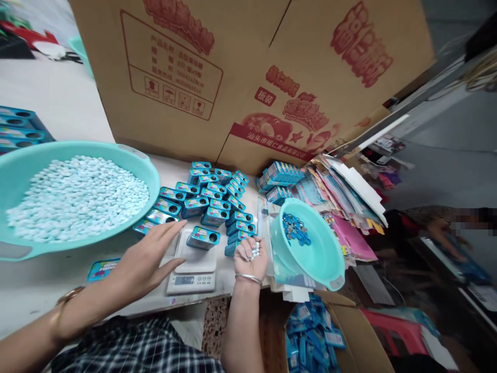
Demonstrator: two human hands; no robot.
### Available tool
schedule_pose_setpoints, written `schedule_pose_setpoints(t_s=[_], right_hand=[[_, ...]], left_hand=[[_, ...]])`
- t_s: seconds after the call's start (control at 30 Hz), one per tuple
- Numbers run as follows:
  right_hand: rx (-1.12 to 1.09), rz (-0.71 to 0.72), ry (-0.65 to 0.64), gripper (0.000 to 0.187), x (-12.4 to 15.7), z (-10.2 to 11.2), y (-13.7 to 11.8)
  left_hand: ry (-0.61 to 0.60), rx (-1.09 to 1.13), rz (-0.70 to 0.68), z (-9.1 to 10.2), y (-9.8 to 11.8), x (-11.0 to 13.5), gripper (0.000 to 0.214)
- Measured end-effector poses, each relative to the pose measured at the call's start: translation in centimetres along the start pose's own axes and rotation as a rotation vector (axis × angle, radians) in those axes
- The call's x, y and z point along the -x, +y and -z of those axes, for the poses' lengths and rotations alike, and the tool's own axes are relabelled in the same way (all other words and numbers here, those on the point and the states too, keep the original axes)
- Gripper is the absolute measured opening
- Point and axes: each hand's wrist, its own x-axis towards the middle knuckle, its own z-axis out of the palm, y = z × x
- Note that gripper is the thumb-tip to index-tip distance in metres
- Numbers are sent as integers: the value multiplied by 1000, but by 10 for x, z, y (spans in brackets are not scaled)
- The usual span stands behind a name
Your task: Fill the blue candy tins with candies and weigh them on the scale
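My left hand [149,256] is open, fingers stretched out, beside the left edge of a small white digital scale [196,261]. A blue candy tin [203,238] with a dark round hole in its top stands on the scale's plate. To the right of the scale, my right hand [251,261] is turned palm up, its fingers curled around several small pale candies [255,250]. Many similar blue tins [195,205] are grouped behind the scale. A large turquoise basin [151,178] on the left holds a heap of pale blue-white candies [83,199].
A smaller turquoise basin [326,238] with blue round caps [297,229] stands at right. Behind the tins rises a big cardboard carton [233,77]. Below the table edge is an open box [353,331] of blue packages. Papers [349,191] are stacked at right; another person's arm [442,233] shows beyond.
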Motion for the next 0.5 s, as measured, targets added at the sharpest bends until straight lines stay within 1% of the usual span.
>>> schedule_pose_setpoints(t_s=[0.07,0.13,0.2,0.23,0.3,0.37,0.43,0.5], right_hand=[[2,-6,81,17,-2,-3,7],[-17,16,200,16,-2,-6,14],[-62,37,316,18,-2,-9,21],[-92,37,362,19,-2,-10,25],[-157,15,435,23,-1,-12,32],[-198,-6,490,26,-1,-13,40],[-206,-29,527,27,-3,-14,51],[-201,-74,520,26,-7,-15,63]], left_hand=[[-12,-31,-44,-21,5,-22,70],[-53,-76,-53,-39,9,-39,67],[-126,-91,-28,-49,12,-49,55],[-157,-82,-16,-51,13,-52,49],[-178,-36,-5,-48,17,-53,40],[-122,22,-40,-40,21,-53,42],[-11,40,-161,-29,28,-54,45],[101,-23,-345,-20,37,-59,44]])
